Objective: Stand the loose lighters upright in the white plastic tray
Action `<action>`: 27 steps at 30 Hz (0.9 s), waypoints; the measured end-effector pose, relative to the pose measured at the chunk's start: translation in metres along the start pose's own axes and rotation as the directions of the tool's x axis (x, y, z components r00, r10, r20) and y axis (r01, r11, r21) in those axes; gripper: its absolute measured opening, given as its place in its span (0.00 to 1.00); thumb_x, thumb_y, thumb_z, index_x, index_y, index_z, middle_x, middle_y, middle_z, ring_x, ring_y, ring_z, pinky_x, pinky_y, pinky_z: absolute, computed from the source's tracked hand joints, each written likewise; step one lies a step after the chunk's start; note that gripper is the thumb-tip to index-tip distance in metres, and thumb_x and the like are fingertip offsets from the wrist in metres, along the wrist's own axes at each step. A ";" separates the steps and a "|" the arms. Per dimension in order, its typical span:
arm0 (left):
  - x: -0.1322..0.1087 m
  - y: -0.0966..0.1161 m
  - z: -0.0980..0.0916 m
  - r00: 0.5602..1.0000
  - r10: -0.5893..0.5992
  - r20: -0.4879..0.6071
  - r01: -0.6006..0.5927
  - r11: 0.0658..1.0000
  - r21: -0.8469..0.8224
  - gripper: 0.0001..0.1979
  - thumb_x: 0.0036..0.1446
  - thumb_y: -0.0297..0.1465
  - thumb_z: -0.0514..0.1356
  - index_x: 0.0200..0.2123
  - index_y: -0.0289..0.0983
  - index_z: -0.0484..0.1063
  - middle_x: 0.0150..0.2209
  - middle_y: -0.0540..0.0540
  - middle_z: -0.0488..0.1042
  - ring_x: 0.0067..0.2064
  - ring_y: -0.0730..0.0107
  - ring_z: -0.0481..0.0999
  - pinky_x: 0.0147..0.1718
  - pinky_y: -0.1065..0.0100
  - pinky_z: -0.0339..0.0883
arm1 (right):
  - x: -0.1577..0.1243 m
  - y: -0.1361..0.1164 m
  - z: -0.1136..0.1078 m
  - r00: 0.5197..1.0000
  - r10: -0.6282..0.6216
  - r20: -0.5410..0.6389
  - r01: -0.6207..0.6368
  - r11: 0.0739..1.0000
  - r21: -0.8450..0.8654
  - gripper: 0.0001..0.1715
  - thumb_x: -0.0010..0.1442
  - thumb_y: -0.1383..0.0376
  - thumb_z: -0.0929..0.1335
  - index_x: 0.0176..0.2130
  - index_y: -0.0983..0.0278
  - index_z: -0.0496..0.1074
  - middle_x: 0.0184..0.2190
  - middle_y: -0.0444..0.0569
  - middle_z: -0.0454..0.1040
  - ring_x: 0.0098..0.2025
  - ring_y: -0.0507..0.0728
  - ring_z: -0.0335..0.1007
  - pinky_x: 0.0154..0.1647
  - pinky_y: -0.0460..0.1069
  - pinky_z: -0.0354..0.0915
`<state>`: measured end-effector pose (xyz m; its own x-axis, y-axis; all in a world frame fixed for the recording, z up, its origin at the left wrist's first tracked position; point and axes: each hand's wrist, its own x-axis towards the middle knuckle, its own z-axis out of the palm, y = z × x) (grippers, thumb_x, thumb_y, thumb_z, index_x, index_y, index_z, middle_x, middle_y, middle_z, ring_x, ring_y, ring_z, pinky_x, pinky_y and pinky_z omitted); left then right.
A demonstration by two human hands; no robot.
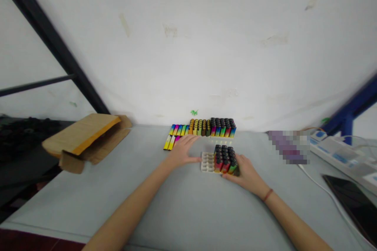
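A white slotted tray (207, 162) lies on the grey table, its right part filled with upright coloured lighters (225, 159) with black caps. My right hand (246, 173) rests against the tray's right front side, fingers curled at the lighters. My left hand (183, 150) lies flat with fingers stretched out, just left of the tray and over a few loose lighters (170, 142) lying on the table. Behind them, a long row of standing lighters (212, 127) lines the wall.
An open cardboard box (84, 137) sits at the left of the table. A white power strip (338, 153) with a cable and a dark phone (352, 202) lie at the right. A blurred purple patch (288, 145) is beside them. The white wall stands right behind.
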<state>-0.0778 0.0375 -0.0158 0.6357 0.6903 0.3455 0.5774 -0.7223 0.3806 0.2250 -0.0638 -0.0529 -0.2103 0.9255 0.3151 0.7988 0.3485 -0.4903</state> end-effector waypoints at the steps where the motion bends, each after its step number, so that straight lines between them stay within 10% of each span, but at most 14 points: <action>1: 0.003 0.014 0.008 0.999 0.012 0.043 -0.009 0.997 -0.081 0.53 0.48 0.58 0.67 0.70 0.35 0.60 0.67 0.30 0.64 0.69 0.42 0.62 0.68 0.43 0.53 | 0.000 0.000 0.000 1.000 -0.001 -0.003 0.001 1.000 0.000 0.43 0.54 0.45 0.74 0.60 0.67 0.68 0.49 0.61 0.79 0.49 0.70 0.75 0.50 0.61 0.70; 7: 0.028 0.063 0.034 0.973 -0.010 0.231 0.105 0.909 -0.404 0.45 0.44 0.50 0.73 0.61 0.35 0.67 0.55 0.34 0.76 0.56 0.46 0.76 0.56 0.51 0.70 | 0.001 -0.005 -0.003 1.000 0.000 0.012 0.000 1.000 0.006 0.41 0.55 0.47 0.74 0.58 0.67 0.68 0.47 0.60 0.79 0.47 0.68 0.74 0.49 0.60 0.69; 27: 0.027 0.067 0.044 0.981 -0.089 0.175 0.166 0.850 -0.499 0.18 0.50 0.34 0.67 0.44 0.36 0.70 0.41 0.46 0.75 0.43 0.61 0.73 0.47 0.61 0.69 | 0.002 -0.005 -0.004 1.000 -0.005 0.018 0.005 1.000 -0.001 0.41 0.54 0.47 0.75 0.58 0.67 0.68 0.48 0.60 0.78 0.48 0.68 0.74 0.49 0.60 0.68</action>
<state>0.0004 0.0057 -0.0190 0.6616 0.7338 0.1547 0.3409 -0.4780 0.8095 0.2225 -0.0647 -0.0467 -0.2247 0.9262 0.3028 0.7980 0.3532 -0.4882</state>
